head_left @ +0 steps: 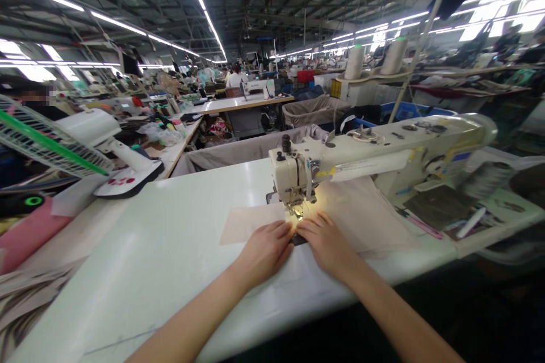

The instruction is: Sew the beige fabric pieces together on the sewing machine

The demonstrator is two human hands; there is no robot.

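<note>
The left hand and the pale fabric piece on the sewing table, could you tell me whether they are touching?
Touching. The head view shows the left hand lying flat with its fingers on the near edge of the pale fabric piece, just before the sewing machine.

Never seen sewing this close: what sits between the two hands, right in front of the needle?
In the head view, a small dark piece lies between the left hand and right hand, on the pale fabric.

White desk fan [85, 142] at far left of table [162, 249], pink cloth [25, 232] beside it, two thread cones [374, 59] behind, fabric-lined bin [238, 150], distant seated person [236, 76], ceiling strip lights [202, 5].
</note>
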